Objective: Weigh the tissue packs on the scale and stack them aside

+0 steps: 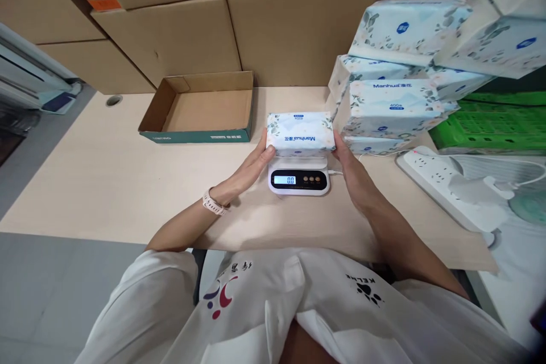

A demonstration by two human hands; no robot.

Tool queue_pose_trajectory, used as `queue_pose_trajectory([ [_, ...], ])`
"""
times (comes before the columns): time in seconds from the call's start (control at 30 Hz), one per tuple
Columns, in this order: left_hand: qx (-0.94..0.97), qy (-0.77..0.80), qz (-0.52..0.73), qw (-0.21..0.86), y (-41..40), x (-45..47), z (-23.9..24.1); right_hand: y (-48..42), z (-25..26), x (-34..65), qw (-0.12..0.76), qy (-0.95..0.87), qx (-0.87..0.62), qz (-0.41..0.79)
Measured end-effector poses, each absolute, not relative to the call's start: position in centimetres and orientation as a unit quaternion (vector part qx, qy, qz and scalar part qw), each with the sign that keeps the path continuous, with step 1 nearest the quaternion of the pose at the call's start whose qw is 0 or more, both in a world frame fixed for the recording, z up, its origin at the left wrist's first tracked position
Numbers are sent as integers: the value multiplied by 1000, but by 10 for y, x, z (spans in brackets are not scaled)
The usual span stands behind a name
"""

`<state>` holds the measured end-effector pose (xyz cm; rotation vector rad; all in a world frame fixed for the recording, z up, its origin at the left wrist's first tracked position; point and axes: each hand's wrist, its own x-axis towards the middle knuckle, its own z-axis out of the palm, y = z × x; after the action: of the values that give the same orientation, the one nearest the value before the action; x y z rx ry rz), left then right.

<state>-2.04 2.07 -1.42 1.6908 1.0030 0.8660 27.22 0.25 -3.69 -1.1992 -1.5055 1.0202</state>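
Between my two hands is a pack of tissues (301,133), white and pale blue with leaf prints and blue lettering that reads upside down. My left hand (255,164) grips its left end, the thumb on the front corner. At the right end, my right hand (346,160) closes against the wrapper. Directly beneath is a white digital scale (298,189), its lit display reading 0.0. Most of the weighing plate is hidden by the pack, and I cannot tell whether the pack touches it.
A shallow open cardboard box (194,136) with green sides stands at the left. Stacked tissue packs (392,105) rise at the right, beside a green crate (499,119) and a white power strip (452,187). Large cartons (294,34) line the back of the table (94,182).
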Motion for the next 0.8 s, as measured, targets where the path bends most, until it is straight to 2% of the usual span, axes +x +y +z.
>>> queue_pose_trajectory([
  [0.1, 648, 446, 400, 471, 16, -21, -25, -4, -35, 268, 481, -579, -515, 411],
  [0.27, 487, 503, 563, 439, 1, -21, -35, -15, -34, 260, 645, -534, -501, 217],
  [0.4, 383, 514, 648, 411, -3, -19, -32, -15, -30, 256, 721, -461, -490, 164],
  [0.8, 369, 518, 678, 368, -5, -17, -28, -12, -20, 254, 775, -381, -478, 158],
])
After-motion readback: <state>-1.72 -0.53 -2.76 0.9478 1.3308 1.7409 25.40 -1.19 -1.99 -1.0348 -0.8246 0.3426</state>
